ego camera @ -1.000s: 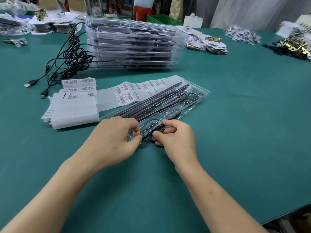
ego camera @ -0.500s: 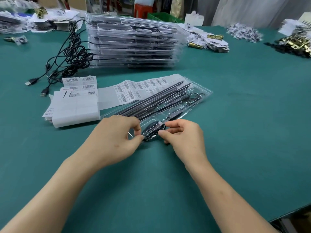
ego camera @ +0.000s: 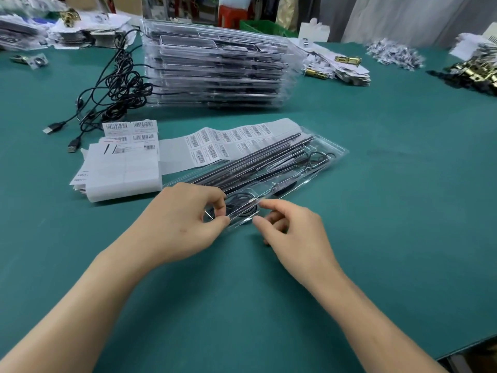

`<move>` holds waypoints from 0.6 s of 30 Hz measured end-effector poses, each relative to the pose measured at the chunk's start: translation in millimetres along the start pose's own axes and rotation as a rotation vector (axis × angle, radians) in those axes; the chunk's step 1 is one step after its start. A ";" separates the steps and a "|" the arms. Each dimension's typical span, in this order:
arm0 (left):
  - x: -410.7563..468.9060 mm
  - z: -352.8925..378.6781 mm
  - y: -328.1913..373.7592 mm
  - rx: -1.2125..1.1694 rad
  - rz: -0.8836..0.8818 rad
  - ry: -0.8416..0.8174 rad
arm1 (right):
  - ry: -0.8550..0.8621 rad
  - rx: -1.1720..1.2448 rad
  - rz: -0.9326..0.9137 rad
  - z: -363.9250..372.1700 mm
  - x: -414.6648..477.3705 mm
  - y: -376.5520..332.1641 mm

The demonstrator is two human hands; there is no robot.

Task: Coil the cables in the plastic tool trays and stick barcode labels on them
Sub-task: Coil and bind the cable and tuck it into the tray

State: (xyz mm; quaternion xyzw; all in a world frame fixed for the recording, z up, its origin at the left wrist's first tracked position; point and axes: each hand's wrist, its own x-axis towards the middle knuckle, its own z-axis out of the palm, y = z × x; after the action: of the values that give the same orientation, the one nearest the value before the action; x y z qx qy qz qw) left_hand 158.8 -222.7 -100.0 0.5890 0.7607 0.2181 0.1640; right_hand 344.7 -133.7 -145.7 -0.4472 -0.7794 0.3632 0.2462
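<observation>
Pinching glossy clear tray [ego camera: 339,154]; looped black cable [ego camera: 238,199]

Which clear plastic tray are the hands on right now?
The single tray in front, by the barcode label strip; the left hand and right hand pinch its near end. The other trays sit stacked behind.

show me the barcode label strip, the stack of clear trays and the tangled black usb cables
long white strip of barcode labels [ego camera: 215,146]: head view, middle printed labels
tall stack of clear plastic trays [ego camera: 215,76]: head view, near side wall
tangle of black usb cables [ego camera: 126,88]: head view, knotted centre
</observation>
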 end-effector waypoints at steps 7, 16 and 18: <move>-0.6 0.3 -1.2 0.004 0.027 -0.024 | 0.059 -0.592 -0.454 -14.1 -13.9 10.5; 0.1 3.0 -5.3 0.053 0.064 -0.024 | 0.165 -0.582 -0.628 -23.1 -9.0 24.1; -0.4 1.6 -3.1 0.076 0.087 -0.022 | 0.137 -0.613 -0.630 -20.3 -6.0 23.6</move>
State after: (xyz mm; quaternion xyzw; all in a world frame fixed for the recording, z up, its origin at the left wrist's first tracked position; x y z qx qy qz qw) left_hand 157.1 -223.5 -103.0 0.6294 0.7404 0.1896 0.1403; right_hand 374.2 -124.0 -152.1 -0.2631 -0.9313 -0.0079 0.2518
